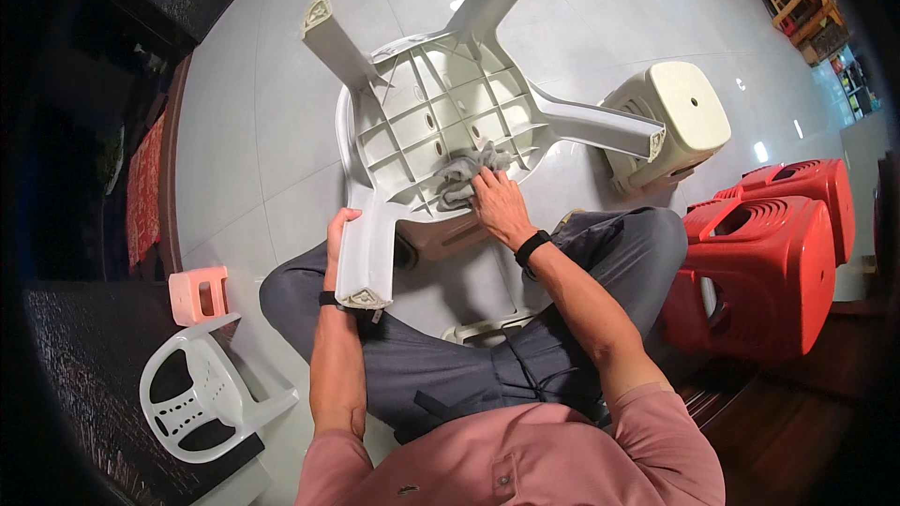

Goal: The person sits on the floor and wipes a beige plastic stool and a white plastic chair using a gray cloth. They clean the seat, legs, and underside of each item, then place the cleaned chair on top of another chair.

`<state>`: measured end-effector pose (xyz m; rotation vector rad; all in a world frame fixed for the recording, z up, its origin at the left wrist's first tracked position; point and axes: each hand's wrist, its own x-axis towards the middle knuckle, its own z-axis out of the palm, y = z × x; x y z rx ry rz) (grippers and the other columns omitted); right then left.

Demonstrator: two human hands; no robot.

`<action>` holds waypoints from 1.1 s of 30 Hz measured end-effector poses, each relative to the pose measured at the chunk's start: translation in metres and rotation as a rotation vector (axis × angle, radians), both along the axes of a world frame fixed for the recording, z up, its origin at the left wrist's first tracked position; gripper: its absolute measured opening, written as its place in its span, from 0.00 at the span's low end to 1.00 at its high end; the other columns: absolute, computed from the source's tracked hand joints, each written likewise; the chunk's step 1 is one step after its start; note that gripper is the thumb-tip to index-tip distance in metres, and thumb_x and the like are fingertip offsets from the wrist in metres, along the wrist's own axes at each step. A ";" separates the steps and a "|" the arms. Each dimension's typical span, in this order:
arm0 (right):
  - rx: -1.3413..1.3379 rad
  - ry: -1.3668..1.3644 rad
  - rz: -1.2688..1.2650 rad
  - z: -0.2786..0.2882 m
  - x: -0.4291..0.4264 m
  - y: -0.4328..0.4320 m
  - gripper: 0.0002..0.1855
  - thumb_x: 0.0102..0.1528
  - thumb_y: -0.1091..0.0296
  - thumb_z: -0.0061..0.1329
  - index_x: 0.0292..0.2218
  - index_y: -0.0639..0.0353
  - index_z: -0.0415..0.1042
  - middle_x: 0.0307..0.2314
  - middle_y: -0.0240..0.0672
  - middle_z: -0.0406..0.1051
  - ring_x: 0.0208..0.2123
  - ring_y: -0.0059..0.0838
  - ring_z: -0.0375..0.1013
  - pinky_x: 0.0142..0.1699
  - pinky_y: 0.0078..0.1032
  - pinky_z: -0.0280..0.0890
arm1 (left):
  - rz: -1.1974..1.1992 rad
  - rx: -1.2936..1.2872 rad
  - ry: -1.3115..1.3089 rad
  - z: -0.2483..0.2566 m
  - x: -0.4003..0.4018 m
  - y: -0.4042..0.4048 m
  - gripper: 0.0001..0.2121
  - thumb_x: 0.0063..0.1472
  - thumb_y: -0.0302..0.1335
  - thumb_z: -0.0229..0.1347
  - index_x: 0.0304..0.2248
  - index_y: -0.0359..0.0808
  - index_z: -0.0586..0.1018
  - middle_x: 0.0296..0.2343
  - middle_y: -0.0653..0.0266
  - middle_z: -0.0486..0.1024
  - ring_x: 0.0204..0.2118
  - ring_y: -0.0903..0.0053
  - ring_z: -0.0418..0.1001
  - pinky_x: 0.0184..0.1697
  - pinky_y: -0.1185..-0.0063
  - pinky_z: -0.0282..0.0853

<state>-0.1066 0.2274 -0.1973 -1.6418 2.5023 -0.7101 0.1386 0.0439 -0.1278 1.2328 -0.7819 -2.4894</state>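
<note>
Upturned before me is a white plastic chair (pixel 394 147), its ribbed seat underside facing up and its legs pointing outward. My left hand (pixel 340 232) grips the near left leg from its outer side; the leg hides part of the fingers. A crumpled grey cloth (pixel 460 179) lies against the ribs near the seat's close edge. My right hand (pixel 500 202) holds this cloth, fingers bent over its right part. Below the seat edge, a brownish-pink surface (pixel 443 235) shows partly, its kind unclear.
To the right are a cream plastic stool (pixel 692 105) and several red plastic stools (pixel 787 274). On the left stand a small pink stool (pixel 200 295) and a white plastic chair with armrests (pixel 211 393). A wooden piece of furniture (pixel 801 0) is at the far right.
</note>
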 end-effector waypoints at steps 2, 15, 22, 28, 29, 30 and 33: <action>-0.050 -0.072 0.042 0.004 -0.010 -0.008 0.13 0.50 0.73 0.51 0.40 0.59 0.72 0.38 0.42 0.71 0.46 0.48 0.68 0.47 0.38 0.66 | 0.008 -0.011 0.018 -0.011 0.005 -0.001 0.18 0.57 0.37 0.49 0.35 0.28 0.79 0.26 0.55 0.80 0.25 0.67 0.79 0.31 0.73 0.77; -0.006 0.226 -0.063 -0.007 -0.037 0.032 0.17 0.42 0.67 0.57 0.37 0.56 0.73 0.37 0.37 0.70 0.44 0.41 0.67 0.45 0.38 0.65 | 0.120 -0.384 0.185 -0.017 0.001 0.001 0.21 0.55 0.25 0.45 0.49 0.32 0.71 0.35 0.61 0.75 0.34 0.72 0.77 0.37 0.76 0.77; -0.177 -0.063 0.066 -0.017 0.016 -0.009 0.12 0.51 0.71 0.51 0.39 0.60 0.73 0.39 0.42 0.70 0.45 0.46 0.68 0.49 0.41 0.64 | 0.115 -0.409 0.187 -0.013 -0.001 0.006 0.20 0.55 0.25 0.44 0.47 0.32 0.72 0.33 0.64 0.75 0.32 0.76 0.76 0.36 0.79 0.75; 0.048 -0.394 0.083 0.009 0.009 -0.022 0.12 0.53 0.66 0.53 0.39 0.63 0.72 0.33 0.46 0.73 0.41 0.50 0.71 0.49 0.42 0.65 | 0.082 -0.449 0.108 -0.019 0.002 0.005 0.19 0.55 0.27 0.45 0.47 0.33 0.73 0.33 0.64 0.74 0.33 0.76 0.75 0.35 0.79 0.74; 0.005 -0.403 0.125 0.014 0.009 -0.027 0.13 0.53 0.67 0.53 0.39 0.63 0.72 0.34 0.47 0.73 0.42 0.50 0.71 0.50 0.41 0.65 | 0.089 -0.439 0.118 -0.020 0.003 0.003 0.19 0.55 0.27 0.45 0.47 0.33 0.73 0.33 0.64 0.74 0.33 0.76 0.75 0.35 0.79 0.74; -0.036 -0.408 0.159 0.015 0.008 -0.028 0.13 0.53 0.68 0.53 0.40 0.64 0.73 0.34 0.48 0.73 0.42 0.51 0.70 0.50 0.41 0.65 | 0.089 -0.425 0.133 -0.020 0.001 0.004 0.19 0.55 0.27 0.45 0.47 0.32 0.73 0.33 0.64 0.74 0.33 0.76 0.75 0.35 0.79 0.74; -0.124 -0.264 0.212 -0.007 0.021 -0.034 0.16 0.52 0.71 0.52 0.43 0.65 0.73 0.36 0.49 0.73 0.44 0.51 0.70 0.52 0.40 0.65 | 0.090 -0.422 0.148 -0.017 -0.005 0.007 0.20 0.55 0.27 0.45 0.47 0.32 0.72 0.34 0.63 0.74 0.33 0.76 0.76 0.36 0.79 0.74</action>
